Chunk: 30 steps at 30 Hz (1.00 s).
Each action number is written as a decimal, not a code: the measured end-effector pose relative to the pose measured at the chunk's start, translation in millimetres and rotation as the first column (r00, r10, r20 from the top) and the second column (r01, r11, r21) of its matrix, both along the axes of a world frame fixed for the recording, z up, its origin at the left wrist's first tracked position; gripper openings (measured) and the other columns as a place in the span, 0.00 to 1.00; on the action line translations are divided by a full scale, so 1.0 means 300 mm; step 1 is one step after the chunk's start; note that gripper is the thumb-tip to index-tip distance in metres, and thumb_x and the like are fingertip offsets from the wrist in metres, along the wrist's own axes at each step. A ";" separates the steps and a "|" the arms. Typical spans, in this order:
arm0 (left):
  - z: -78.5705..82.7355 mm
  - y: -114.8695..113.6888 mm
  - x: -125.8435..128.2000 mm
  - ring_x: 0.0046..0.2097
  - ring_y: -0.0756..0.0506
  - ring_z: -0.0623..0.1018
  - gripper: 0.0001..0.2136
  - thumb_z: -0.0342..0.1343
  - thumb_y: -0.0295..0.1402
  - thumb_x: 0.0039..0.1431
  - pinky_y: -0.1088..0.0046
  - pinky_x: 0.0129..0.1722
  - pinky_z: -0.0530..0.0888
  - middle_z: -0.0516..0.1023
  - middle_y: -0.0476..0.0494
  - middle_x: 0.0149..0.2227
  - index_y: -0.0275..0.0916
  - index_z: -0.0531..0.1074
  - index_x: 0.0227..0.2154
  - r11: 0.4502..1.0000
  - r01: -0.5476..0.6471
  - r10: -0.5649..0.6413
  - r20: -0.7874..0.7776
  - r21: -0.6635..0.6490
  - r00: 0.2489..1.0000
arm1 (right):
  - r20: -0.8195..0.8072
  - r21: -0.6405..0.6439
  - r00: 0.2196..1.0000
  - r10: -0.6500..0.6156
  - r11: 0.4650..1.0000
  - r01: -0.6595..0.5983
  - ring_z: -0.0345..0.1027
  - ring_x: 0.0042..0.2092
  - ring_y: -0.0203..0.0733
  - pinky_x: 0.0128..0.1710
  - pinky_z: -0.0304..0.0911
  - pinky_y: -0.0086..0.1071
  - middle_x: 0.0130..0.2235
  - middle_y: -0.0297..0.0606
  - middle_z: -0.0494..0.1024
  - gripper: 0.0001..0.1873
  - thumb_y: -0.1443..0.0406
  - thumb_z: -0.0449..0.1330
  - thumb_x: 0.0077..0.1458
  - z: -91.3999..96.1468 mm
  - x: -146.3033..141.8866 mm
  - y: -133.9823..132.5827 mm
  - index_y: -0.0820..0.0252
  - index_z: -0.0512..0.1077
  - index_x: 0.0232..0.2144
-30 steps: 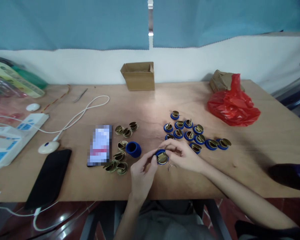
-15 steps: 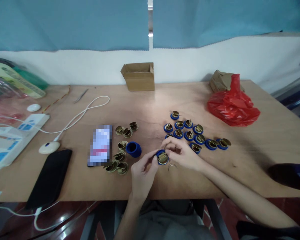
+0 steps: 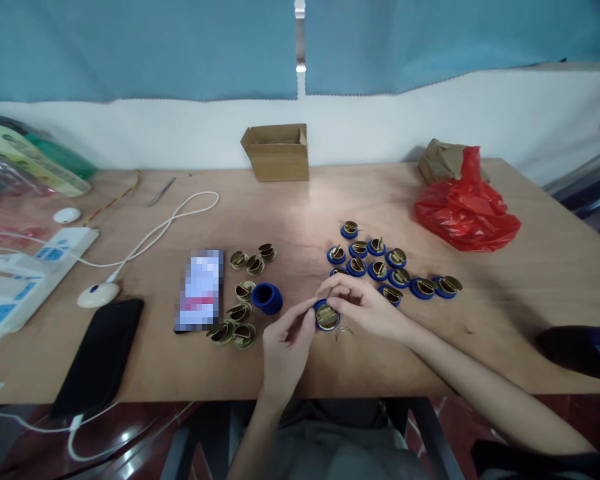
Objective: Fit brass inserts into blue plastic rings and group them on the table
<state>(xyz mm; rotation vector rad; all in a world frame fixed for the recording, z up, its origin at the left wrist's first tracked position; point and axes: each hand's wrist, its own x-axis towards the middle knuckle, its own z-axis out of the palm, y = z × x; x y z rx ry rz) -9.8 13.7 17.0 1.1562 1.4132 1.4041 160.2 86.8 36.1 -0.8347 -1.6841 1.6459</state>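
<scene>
Between my two hands is a round brass-coloured clip piece with a blue ring (image 3: 327, 316) around its rim. My left hand (image 3: 289, 337) pinches its left edge between thumb and fingers. My right hand (image 3: 363, 303) grips its upper right edge with thumb and fingertips. A thin curved metal piece (image 3: 345, 332) lies on the table just right of it. Left of my hands stands a stack of blue rings (image 3: 267, 298). Beside that stack lie several brass clip pieces without blue rings (image 3: 245, 335). Several blue-ringed clip pieces (image 3: 379, 270) are spread beyond my right hand.
A phone with a lit, blurred screen (image 3: 200, 291) lies left of the clips, and a black phone (image 3: 100, 353) further left. A white power strip (image 3: 40, 280) and cables occupy the left side. A cardboard box (image 3: 280, 160) and red plastic bag (image 3: 467, 213) stand at the back.
The held blue-ringed piece has shifted very slightly right and shows its brass face more fully. My right fingers have moved slightly left along its upper edge.
</scene>
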 end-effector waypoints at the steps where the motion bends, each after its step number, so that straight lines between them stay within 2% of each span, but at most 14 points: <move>1: 0.002 0.002 -0.001 0.42 0.43 0.87 0.10 0.60 0.35 0.62 0.72 0.44 0.83 0.87 0.43 0.43 0.41 0.83 0.43 1.000 -0.009 0.010 0.050 -0.021 0.999 | -0.011 -0.005 1.000 -0.003 1.000 0.003 0.71 0.33 0.34 0.33 0.70 0.30 0.35 0.32 0.75 0.09 0.62 0.59 0.65 0.000 -0.001 0.002 0.58 0.71 0.45; 5: -0.007 0.015 -0.015 0.48 0.42 0.85 0.14 0.62 0.40 0.63 0.70 0.48 0.83 0.85 0.40 0.48 0.40 0.81 0.49 0.992 -0.052 0.069 0.148 -0.115 0.986 | -0.064 -0.102 0.997 0.037 0.994 -0.044 0.73 0.31 0.35 0.34 0.74 0.32 0.35 0.32 0.76 0.10 0.62 0.56 0.67 -0.014 -0.002 0.008 0.57 0.68 0.49; 8: -0.020 0.022 -0.023 0.49 0.40 0.85 0.16 0.63 0.41 0.62 0.66 0.50 0.82 0.85 0.38 0.49 0.39 0.81 0.49 0.990 -0.026 0.056 0.221 -0.137 0.974 | -0.089 -0.134 0.994 0.059 0.988 -0.071 0.75 0.33 0.36 0.35 0.75 0.33 0.36 0.33 0.77 0.10 0.65 0.56 0.66 -0.029 -0.001 0.007 0.57 0.67 0.49; 14: -0.031 0.021 -0.017 0.50 0.38 0.85 0.19 0.70 0.37 0.55 0.60 0.55 0.80 0.85 0.37 0.49 0.38 0.80 0.49 0.990 0.040 0.012 0.367 -0.132 0.930 | -0.112 -0.119 0.993 0.032 0.992 -0.045 0.75 0.33 0.36 0.34 0.74 0.31 0.37 0.36 0.80 0.11 0.66 0.57 0.64 -0.038 -0.004 0.005 0.58 0.69 0.49; 22: -0.034 0.019 -0.011 0.52 0.39 0.84 0.19 0.70 0.38 0.55 0.61 0.55 0.80 0.84 0.38 0.50 0.40 0.80 0.49 0.992 0.032 0.016 0.363 -0.125 0.932 | -0.025 -0.038 0.999 -0.024 0.999 0.023 0.73 0.33 0.37 0.34 0.71 0.32 0.37 0.36 0.80 0.13 0.63 0.60 0.62 -0.033 -0.007 0.003 0.58 0.71 0.49; 24: -0.030 0.020 -0.010 0.52 0.39 0.84 0.19 0.69 0.39 0.56 0.62 0.54 0.81 0.84 0.39 0.52 0.41 0.80 0.50 0.993 0.049 -0.010 0.336 -0.106 0.942 | -0.024 -0.028 0.999 -0.036 0.999 0.036 0.72 0.31 0.36 0.33 0.70 0.31 0.34 0.34 0.78 0.12 0.61 0.61 0.63 -0.018 -0.002 0.008 0.58 0.71 0.47; 26: -0.031 0.021 -0.013 0.47 0.40 0.85 0.19 0.66 0.42 0.59 0.62 0.49 0.83 0.84 0.38 0.50 0.40 0.80 0.51 0.990 0.093 -0.056 0.322 -0.102 0.945 | -0.025 -0.036 0.999 -0.031 0.999 0.030 0.70 0.29 0.34 0.32 0.68 0.30 0.31 0.31 0.75 0.11 0.59 0.62 0.63 0.001 0.006 0.013 0.59 0.70 0.43; 28: -0.035 0.021 -0.018 0.41 0.40 0.86 0.21 0.62 0.46 0.62 0.63 0.44 0.84 0.86 0.37 0.45 0.37 0.79 0.52 0.982 0.154 -0.106 0.364 -0.105 0.925 | -0.010 -0.031 1.000 -0.006 1.000 0.006 0.68 0.29 0.34 0.32 0.66 0.29 0.29 0.30 0.73 0.10 0.58 0.63 0.62 0.019 0.015 0.017 0.59 0.70 0.39; 30: -0.039 0.022 -0.022 0.40 0.41 0.86 0.23 0.59 0.48 0.64 0.64 0.42 0.83 0.86 0.36 0.42 0.36 0.78 0.53 0.974 0.201 -0.140 0.427 -0.102 0.894 | 0.020 0.015 1.000 0.010 1.000 -0.010 0.66 0.30 0.33 0.32 0.64 0.28 0.30 0.30 0.72 0.10 0.59 0.64 0.61 0.030 0.024 0.018 0.59 0.70 0.36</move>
